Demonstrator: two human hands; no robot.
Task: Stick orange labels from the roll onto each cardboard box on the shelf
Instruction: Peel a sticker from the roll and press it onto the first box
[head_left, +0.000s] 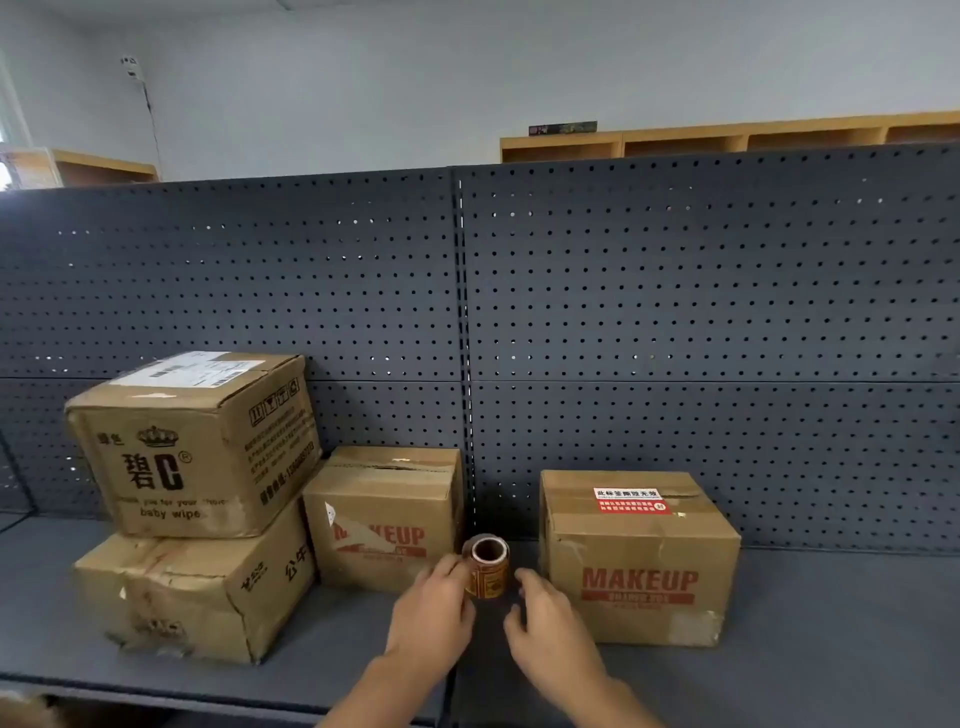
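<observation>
A roll of orange labels (487, 566) stands upright on the dark shelf (831, 649) between two boxes printed MAKEUP. My left hand (432, 613) touches the roll's left side with its fingers curled around it. My right hand (545, 623) hovers just right of the roll, fingers apart, holding nothing. The right MAKEUP box (639, 561) carries a red and white sticker on top. The middle MAKEUP box (384, 519) has a torn front. At the left, a baby wipe box (192, 447) sits tilted on a lower crumpled box (192, 592).
A dark pegboard back panel (675, 291) rises behind the shelf, with a vertical seam in the middle. The shelf's front edge runs along the bottom left. Wooden cubby shelves (727, 137) stand beyond the panel against a pale wall.
</observation>
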